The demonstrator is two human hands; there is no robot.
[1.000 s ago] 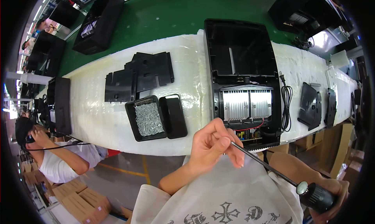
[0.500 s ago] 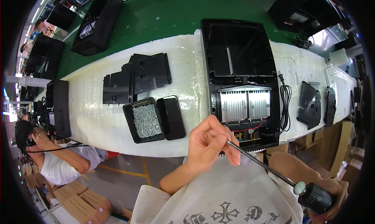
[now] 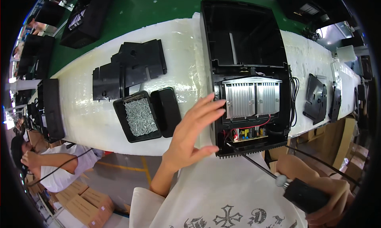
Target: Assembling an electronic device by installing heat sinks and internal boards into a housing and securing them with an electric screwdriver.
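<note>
My right hand (image 3: 333, 206) is wrapped round the black handle of an electric screwdriver (image 3: 305, 195). Its long shaft slants up and left, and the tip is at the near left corner of an open black plastic housing (image 3: 242, 37). Whether the tip sits on a screw is too small to make out. Fingers spread, my left hand (image 3: 184, 136) is beside the housing's left side, holding nothing. Inside the housing are silver finned heatsinks (image 3: 240, 103) and a small circuit board (image 3: 250, 133) with red wires.
Left of the housing, a black box of screws (image 3: 141, 116) stands beside its black lid (image 3: 166, 113). Behind them lie black plastic panels (image 3: 137, 65). A coiled cable (image 3: 293, 101) and another panel (image 3: 315, 99) are on the right. A co-worker (image 3: 59, 164) is at far left.
My left hand has let go of the screwdriver shaft, opened and moved left to the housing's side. The screwdriver tip has gone from my left fingers into the housing's near left corner.
</note>
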